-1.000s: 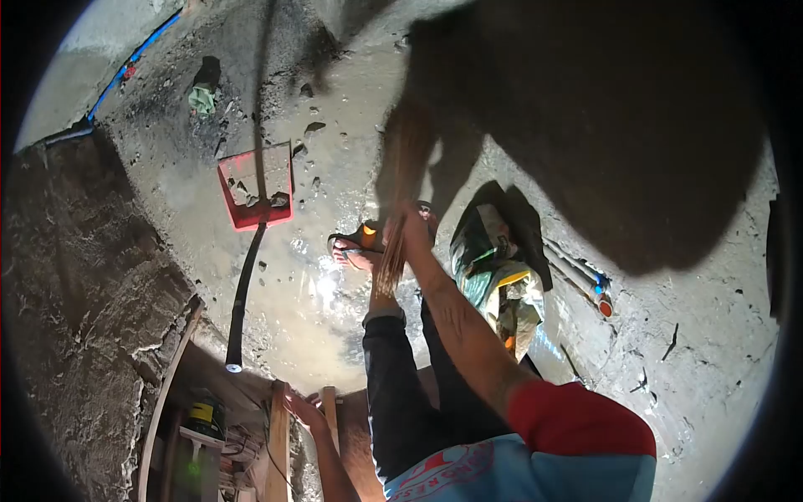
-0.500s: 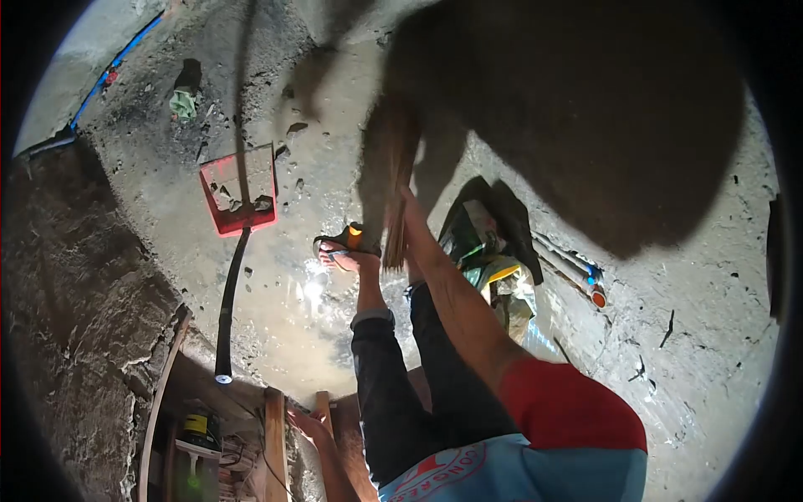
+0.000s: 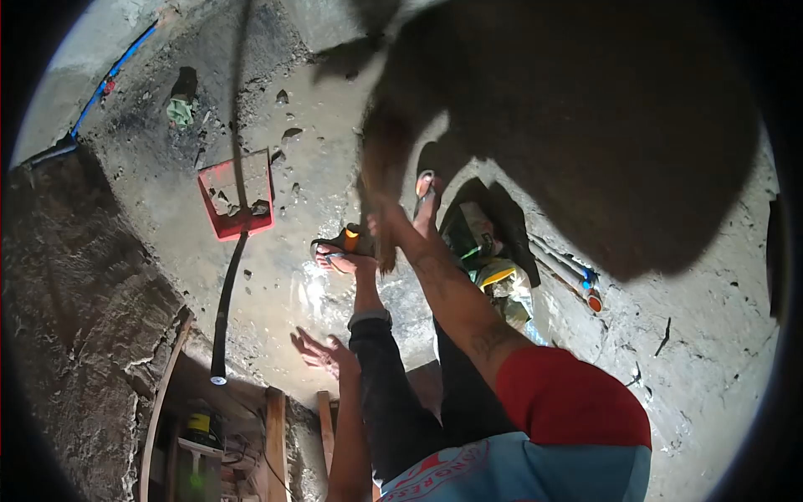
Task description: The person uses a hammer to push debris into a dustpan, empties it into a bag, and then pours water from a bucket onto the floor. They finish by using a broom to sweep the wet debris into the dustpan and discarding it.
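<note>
Closest to where I stand, a wooden post [image 3: 275, 443] edges a cluttered recess holding a yellow-labelled container [image 3: 199, 422], and a thin curved wooden strip [image 3: 163, 393] borders the rough brown bank [image 3: 79, 259]; on the other side, a crumpled sack [image 3: 512, 289] crowds the right leg, with an orange-ended pipe [image 3: 591, 299] just past it. Open floor [image 3: 280, 322] runs between the left leg and the long black handle [image 3: 227, 309] of the red dustpan [image 3: 216, 224], which has broken chunks [image 3: 224, 203] in it; farther out, loose stones dot the ground and a blue pipe [image 3: 117, 75] follows the far edge. The floor is grey, wet and shining by the left sandal [image 3: 350, 238], grittier towards the back, where a green crumpled scrap [image 3: 179, 110] lies, and a huge shadow [image 3: 585, 125] swallows the far right. As for the grip, the nearer left hand [image 3: 326, 353] hangs beside the left knee, fingers spread well apart; the right hand [image 3: 386, 219] is clasped around a stick broom [image 3: 386, 256] between the feet, its far end blurring into shadow, and I cannot tell whether it touches the floor
</note>
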`<state>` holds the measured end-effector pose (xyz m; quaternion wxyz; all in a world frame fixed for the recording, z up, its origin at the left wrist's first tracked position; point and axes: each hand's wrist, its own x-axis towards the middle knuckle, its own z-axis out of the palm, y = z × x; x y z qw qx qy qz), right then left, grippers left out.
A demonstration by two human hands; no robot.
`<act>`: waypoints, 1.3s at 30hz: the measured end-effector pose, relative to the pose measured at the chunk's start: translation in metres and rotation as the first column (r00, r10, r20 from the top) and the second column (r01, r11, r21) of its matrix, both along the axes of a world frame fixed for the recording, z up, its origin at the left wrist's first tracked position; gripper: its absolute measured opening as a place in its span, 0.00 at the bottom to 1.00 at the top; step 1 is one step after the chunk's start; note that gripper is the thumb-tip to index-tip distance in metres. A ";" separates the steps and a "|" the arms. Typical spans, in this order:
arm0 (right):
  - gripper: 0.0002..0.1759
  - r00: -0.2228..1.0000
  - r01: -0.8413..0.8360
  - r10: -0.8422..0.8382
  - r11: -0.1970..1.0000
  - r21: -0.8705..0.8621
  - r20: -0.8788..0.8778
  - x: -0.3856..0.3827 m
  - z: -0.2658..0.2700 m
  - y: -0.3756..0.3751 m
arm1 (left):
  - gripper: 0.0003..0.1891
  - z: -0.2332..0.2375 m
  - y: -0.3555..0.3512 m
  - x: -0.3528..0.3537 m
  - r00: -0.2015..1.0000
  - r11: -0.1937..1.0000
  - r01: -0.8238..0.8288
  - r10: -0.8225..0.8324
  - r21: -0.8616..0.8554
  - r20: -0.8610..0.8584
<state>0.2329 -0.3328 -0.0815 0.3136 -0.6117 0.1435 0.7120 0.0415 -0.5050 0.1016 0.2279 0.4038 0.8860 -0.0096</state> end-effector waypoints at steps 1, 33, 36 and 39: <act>0.18 0.970 -0.209 0.189 0.970 0.125 0.157 -0.011 -0.001 0.000 | 0.32 -0.004 0.000 0.011 1.000 0.999 0.017 -0.017 -0.027 0.023; 0.14 0.779 -0.610 0.486 0.732 0.303 0.395 0.021 -0.001 0.103 | 0.34 -0.025 0.015 0.090 0.965 0.957 0.254 -0.241 -0.141 0.103; 0.17 0.804 -0.565 0.502 0.812 0.147 0.320 0.053 0.067 0.095 | 0.33 -0.025 0.017 0.089 0.963 0.949 0.262 -0.243 -0.178 0.120; 0.15 0.944 -0.260 0.210 0.949 0.178 0.255 0.142 0.027 0.144 | 0.34 -0.026 0.012 0.083 0.970 0.962 0.227 -0.210 -0.148 0.125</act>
